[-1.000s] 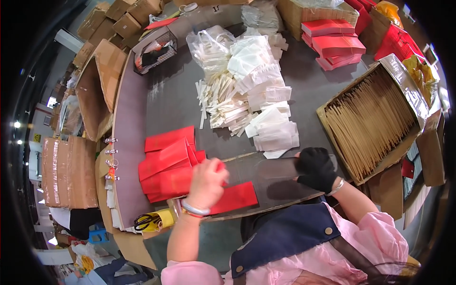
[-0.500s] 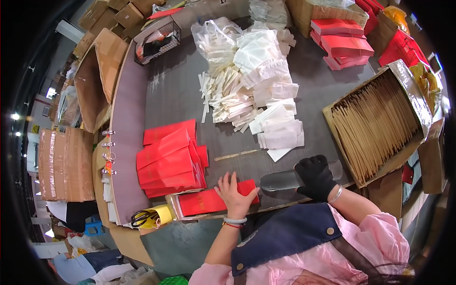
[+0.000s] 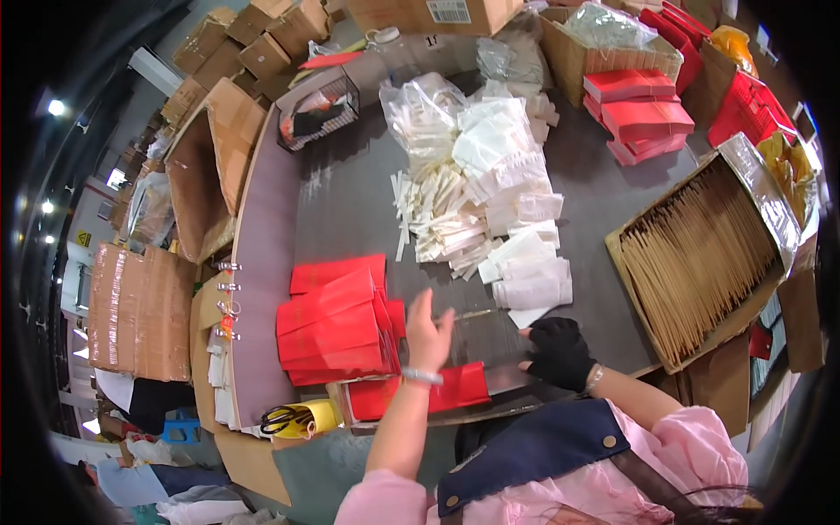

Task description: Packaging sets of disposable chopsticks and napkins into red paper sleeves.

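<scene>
My left hand (image 3: pixel 429 337) is raised over the near part of the table, fingers stretched up and thumb apart, with nothing in it. Below its wrist lies a long red paper packet (image 3: pixel 465 385) near the front edge. A fanned pile of red packets (image 3: pixel 332 324) lies to its left. My right hand (image 3: pixel 560 354), in a black fingerless glove, hovers at the near right, its thumb and forefinger apart and nothing seen between them. Just beyond it are small white paper slips or bags (image 3: pixel 534 282), spread in a heap reaching far back.
A cardboard box (image 3: pixel 652 302) packed with thin brown sheets stands at the right. Stacked red packets (image 3: pixel 647 122) lie at the back right. A wire basket (image 3: pixel 324 114) sits at the back left. A yellow holder (image 3: pixel 322 416) with black-handled scissors is at the near left corner.
My left hand has lifted off the red packet and moved away from me. My right hand has shifted left, away from the clear grey strip it was on. The whole view has shifted slightly.
</scene>
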Tool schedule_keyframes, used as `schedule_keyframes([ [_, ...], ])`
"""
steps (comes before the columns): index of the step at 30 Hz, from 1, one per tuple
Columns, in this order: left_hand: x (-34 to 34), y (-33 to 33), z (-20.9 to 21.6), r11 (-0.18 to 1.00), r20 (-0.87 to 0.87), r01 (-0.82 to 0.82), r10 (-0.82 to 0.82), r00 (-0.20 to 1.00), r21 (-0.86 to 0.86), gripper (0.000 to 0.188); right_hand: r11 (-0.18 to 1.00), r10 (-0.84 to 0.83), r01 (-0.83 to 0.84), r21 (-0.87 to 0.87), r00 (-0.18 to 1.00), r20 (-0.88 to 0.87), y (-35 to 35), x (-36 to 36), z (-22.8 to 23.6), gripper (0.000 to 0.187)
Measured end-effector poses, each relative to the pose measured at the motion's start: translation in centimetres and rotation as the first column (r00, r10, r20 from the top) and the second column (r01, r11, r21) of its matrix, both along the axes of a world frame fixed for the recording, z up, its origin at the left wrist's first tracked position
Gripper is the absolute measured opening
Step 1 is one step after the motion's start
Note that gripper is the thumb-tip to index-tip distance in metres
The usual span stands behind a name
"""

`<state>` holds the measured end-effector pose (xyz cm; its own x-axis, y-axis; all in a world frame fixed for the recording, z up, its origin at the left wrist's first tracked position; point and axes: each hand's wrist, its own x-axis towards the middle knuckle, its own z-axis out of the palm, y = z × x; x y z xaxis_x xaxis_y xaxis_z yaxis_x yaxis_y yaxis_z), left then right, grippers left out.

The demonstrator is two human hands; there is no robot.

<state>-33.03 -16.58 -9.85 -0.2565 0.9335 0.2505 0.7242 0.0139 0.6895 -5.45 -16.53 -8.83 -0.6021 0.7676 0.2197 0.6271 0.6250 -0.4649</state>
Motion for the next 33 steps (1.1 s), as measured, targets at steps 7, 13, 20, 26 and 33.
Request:
schedule_keyframes([
  [7,-9.3,10.8,-4.6,0.97,-0.31,-0.183,0.225,0.924,0.158,0.036,0.984,-0.098,0.093,-0.15,0.995,-0.026,-0.3,2.1,1.1,0.046],
  [13,-7.1,9.5,-5.1,0.954,-0.348,-0.283,0.234,0.908,-0.098,0.014,0.981,-0.187,0.19,0.034,0.98,-0.068,-1.2,4.0,0.6,0.042],
  [20,-3.6,4.1,-1.3,0.969,-0.508,-0.149,0.028,0.861,-0.199,0.011,0.982,-0.191,0.191,-0.015,0.977,-0.094,0.0,4.7,2.1,0.043],
  [26,-1.4,-1.2,2.9,0.947,-0.482,-0.162,0.009,0.876,-0.277,0.004,0.955,-0.29,0.297,0.012,0.939,-0.186,0.0,8.9,2.8,0.041],
  [33,5.0,-0.7,3.5,0.938,-0.015,0.319,-0.324,0.946,-0.138,0.002,0.89,-0.438,0.453,0.055,0.882,-0.175,0.4,12.9,4.2,0.043],
])
